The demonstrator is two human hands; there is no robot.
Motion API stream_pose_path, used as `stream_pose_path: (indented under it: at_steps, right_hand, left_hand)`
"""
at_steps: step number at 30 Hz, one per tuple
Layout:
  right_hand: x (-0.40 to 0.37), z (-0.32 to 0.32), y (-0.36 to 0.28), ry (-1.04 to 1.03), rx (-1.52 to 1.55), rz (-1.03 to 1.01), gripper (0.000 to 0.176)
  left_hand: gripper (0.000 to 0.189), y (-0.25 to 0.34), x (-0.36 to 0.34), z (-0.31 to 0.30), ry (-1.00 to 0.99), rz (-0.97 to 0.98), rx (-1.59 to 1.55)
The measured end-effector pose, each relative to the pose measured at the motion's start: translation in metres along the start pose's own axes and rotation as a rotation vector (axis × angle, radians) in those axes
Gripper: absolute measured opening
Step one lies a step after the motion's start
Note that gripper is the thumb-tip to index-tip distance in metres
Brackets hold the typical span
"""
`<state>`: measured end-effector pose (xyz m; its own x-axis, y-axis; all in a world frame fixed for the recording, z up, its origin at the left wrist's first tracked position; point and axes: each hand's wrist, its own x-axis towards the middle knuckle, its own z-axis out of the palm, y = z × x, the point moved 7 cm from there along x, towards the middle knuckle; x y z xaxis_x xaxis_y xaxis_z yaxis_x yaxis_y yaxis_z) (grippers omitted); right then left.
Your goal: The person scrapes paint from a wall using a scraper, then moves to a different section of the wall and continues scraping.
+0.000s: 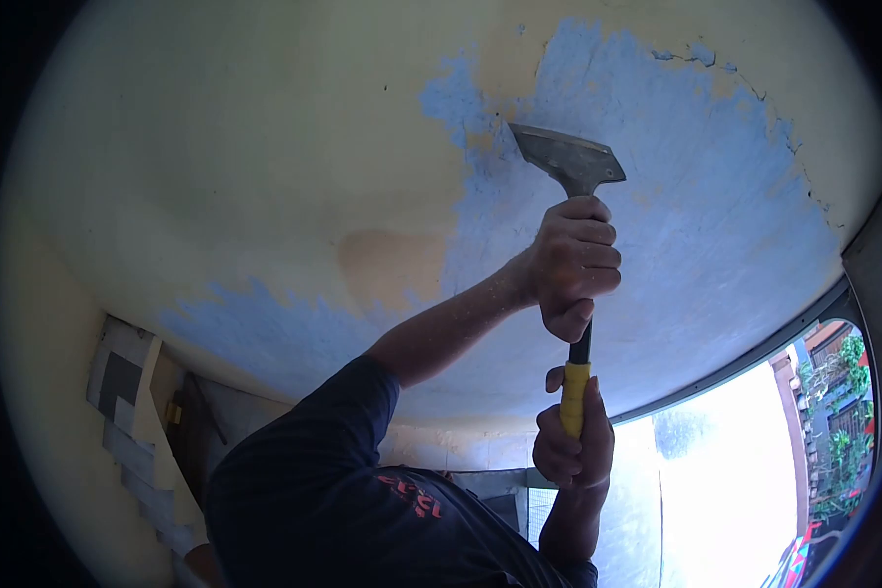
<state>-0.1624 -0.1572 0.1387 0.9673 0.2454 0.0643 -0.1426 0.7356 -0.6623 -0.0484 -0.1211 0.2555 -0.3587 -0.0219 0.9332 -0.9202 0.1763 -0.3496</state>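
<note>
A long-handled scraper with a wide metal blade (568,155) points upward against a surface of cream and blue paint. My left hand (576,263) is wrapped round its shaft just below the blade. Lower down, my right hand (573,436) grips the yellow-wrapped end of the handle (573,392), its thumb lying along the wrap. The blade lies over the blue area (676,196), near its border with the cream paint (294,127). Whether the blade edge touches the surface is not clear.
Cracked, lifting paint (701,54) runs along the upper right of the blue area. A curved dark frame (735,355) borders a bright opening with plants (841,451) beyond. At lower left is a grey-and-white stepped pattern (127,377) beside a dark recess.
</note>
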Motion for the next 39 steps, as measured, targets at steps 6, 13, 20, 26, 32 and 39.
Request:
stream_pose_path:
  at_steps: [6, 13, 20, 26, 32, 39]
  right_hand:
    - [-0.001, 0.008, -0.009, 0.033, -0.081, -0.012, 0.045]
    - [0.001, -0.003, -0.011, 0.066, -0.028, 0.001, 0.046]
    - [-0.005, -0.001, -0.009, 0.079, -0.104, -0.037, 0.047]
    - [0.000, 0.014, -0.019, -0.016, -0.048, -0.053, 0.041]
    - [0.002, 0.006, -0.013, -0.016, 0.019, -0.061, 0.041]
    - [-0.004, 0.011, -0.012, 0.045, -0.009, -0.056, 0.044]
  left_hand:
    - [0.038, -0.007, 0.017, -0.005, 0.069, 0.056, 0.000]
    - [0.035, -0.005, 0.005, 0.004, -0.015, 0.013, 0.025]
    - [0.031, -0.003, 0.005, 0.005, 0.035, -0.003, -0.004]
    - [0.032, -0.011, 0.024, 0.001, 0.076, 0.059, -0.002]
    - [0.032, -0.012, 0.014, 0.006, 0.012, 0.009, 0.006]
    - [0.031, -0.006, 0.011, 0.007, -0.025, -0.009, -0.008]
